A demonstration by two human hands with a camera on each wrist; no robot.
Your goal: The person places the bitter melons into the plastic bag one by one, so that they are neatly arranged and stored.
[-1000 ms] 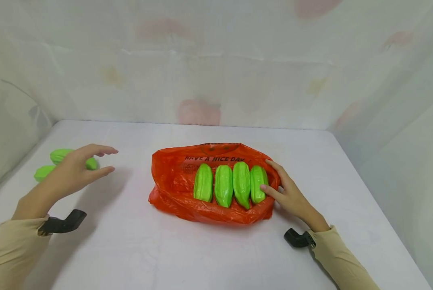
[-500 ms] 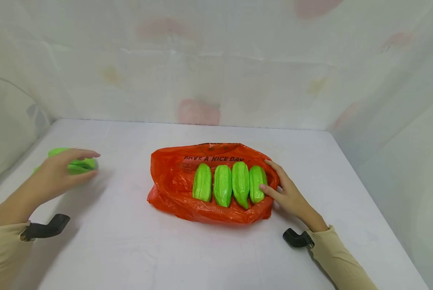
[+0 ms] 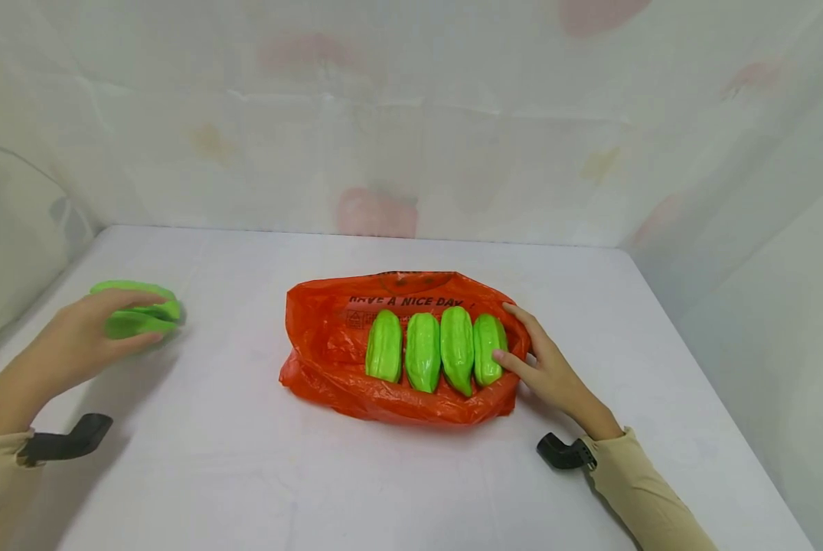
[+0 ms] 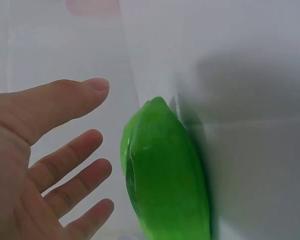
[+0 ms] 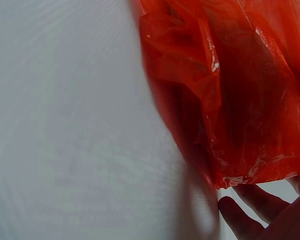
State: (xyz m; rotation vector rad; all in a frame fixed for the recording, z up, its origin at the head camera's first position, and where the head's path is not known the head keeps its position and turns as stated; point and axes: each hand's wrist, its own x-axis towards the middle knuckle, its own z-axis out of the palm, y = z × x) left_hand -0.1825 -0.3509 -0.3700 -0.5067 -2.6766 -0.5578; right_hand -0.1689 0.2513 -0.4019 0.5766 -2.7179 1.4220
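Observation:
On the left of the table, two glossy green ridged fruits, star-fruit-like in shape, lie close together: the far fruit (image 3: 132,287) and the near fruit (image 3: 132,325). My left hand (image 3: 73,337) hovers at them with thumb and fingers spread, partly covering both. In the left wrist view a gap shows between its fingertips and the green fruit (image 4: 165,170). A red plastic bag (image 3: 328,321) lies mid-table, mouth open, with several of the same green fruits (image 3: 423,352) side by side inside. My right hand (image 3: 552,375) holds the bag's right rim, thumb inside over the rightmost fruit (image 3: 488,344).
A white cloth covers the table (image 3: 301,490). Behind it hangs a pale patterned curtain (image 3: 480,153), which also closes off both sides. Black camera mounts sit on both wrists, the left mount (image 3: 70,438) lower than the hand.
My left hand has moved left and slightly down, from right of the green fruits to over them. The right hand and the bag have stayed nearly still.

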